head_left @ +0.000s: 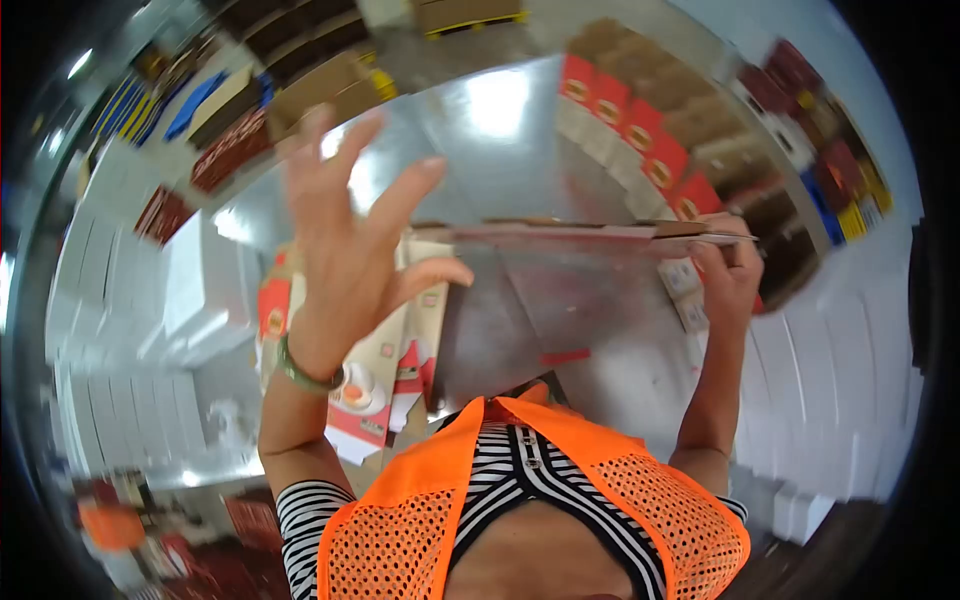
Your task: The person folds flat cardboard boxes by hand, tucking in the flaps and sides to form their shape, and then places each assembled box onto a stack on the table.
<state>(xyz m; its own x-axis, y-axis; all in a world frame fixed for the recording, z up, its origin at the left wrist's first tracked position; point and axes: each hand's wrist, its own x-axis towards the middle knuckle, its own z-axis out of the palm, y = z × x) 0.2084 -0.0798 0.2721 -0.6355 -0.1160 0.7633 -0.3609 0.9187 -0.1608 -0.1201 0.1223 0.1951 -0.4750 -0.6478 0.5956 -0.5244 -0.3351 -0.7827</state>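
Note:
My right hand [730,272] grips the right end of a flat cardboard carton [580,233], held level and seen almost edge-on. My left hand [350,235] is raised at the carton's left end with fingers spread wide and nothing in it; its thumb points toward the carton's edge. A green band sits on that wrist. Below my left forearm lies a stack of flat printed cartons [385,375], white and red with a cup picture. My orange mesh vest [620,490] and striped shirt fill the bottom of the view.
A shiny metal surface [500,130] lies under the hands. A row of red-and-white cartons [640,130] runs along its right side. White boxes [190,290] are stacked at left and right, brown cartons [320,80] at the back.

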